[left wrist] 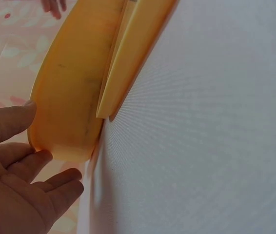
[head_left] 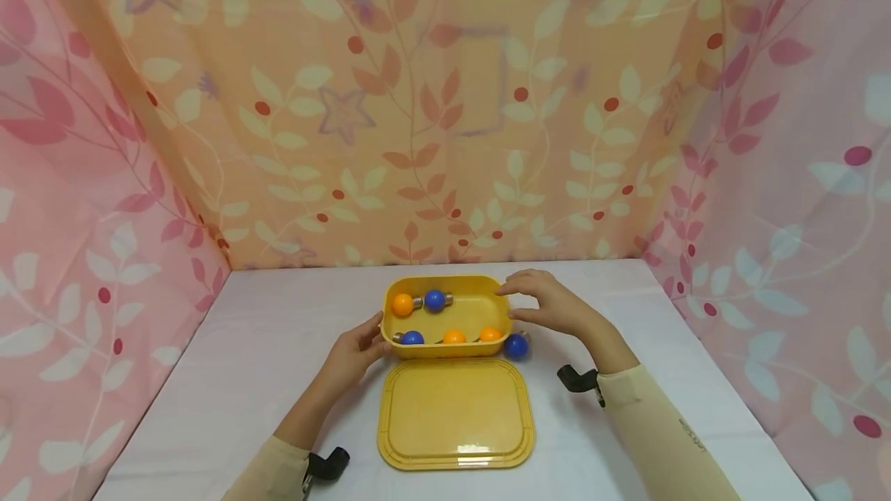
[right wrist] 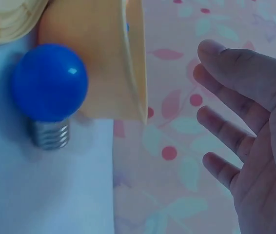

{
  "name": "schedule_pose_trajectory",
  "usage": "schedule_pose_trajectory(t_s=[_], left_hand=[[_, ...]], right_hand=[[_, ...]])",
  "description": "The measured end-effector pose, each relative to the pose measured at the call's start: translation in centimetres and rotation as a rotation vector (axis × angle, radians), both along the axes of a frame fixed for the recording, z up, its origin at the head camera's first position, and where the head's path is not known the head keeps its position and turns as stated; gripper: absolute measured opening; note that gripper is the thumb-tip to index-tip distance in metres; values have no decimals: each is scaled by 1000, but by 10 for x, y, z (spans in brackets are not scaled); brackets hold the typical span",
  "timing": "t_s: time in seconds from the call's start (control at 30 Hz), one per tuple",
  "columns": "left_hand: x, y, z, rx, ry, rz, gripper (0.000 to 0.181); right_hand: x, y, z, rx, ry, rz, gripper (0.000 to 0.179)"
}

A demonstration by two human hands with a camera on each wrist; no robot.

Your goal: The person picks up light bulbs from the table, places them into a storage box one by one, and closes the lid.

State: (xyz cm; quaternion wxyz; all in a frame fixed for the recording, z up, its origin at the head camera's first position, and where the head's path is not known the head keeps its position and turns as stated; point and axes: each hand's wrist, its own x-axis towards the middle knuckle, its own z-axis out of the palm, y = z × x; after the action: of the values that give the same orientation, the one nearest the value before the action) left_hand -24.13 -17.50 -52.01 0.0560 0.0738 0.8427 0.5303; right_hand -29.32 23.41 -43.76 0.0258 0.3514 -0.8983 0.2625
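A yellow plastic box (head_left: pixel 438 351) holds several light bulbs, among them an orange bulb (head_left: pixel 402 305) and a blue bulb (head_left: pixel 435 300) lying at the back. My left hand (head_left: pixel 353 350) is at the box's left end, its fingertips touching the outer wall, fingers loosely extended. At the right end my right hand (head_left: pixel 546 301) hovers with spread fingers; in the right wrist view a gap separates them from the box, and nothing is in the hand. Below it, another blue bulb (right wrist: pixel 50 83) with a metal screw base lies on the table, outside the box's front right corner.
The yellow lid (head_left: pixel 455 412) lies flat in front of the box, close to its front wall. A white cloth covers the table (head_left: pixel 278 315). Patterned curtains (head_left: pixel 418 99) stand behind and on both sides.
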Motion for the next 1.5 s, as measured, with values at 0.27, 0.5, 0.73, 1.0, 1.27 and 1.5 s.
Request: schedule_pose_trajectory(t_s=[0.27, 0.5, 0.73, 1.0, 1.27, 1.5], left_hand=[[-1, -1, 1, 2, 5, -12, 71], [-1, 0, -4, 22, 0, -11, 71], [0, 0, -3, 15, 0, -8, 71], [-1, 0, -4, 22, -4, -14, 73], [0, 0, -3, 27, -6, -11, 72], [0, 1, -3, 20, -14, 5, 71]], right_hand=[[18, 27, -21, -82, -41, -75, 39], [24, 36, -33, -120, -119, -83, 40], [23, 42, -46, -140, -298, -94, 43], [14, 47, -71, -204, -427, -82, 47], [9, 51, -87, -228, -448, -57, 47], [7, 51, -94, -210, -395, -36, 44]])
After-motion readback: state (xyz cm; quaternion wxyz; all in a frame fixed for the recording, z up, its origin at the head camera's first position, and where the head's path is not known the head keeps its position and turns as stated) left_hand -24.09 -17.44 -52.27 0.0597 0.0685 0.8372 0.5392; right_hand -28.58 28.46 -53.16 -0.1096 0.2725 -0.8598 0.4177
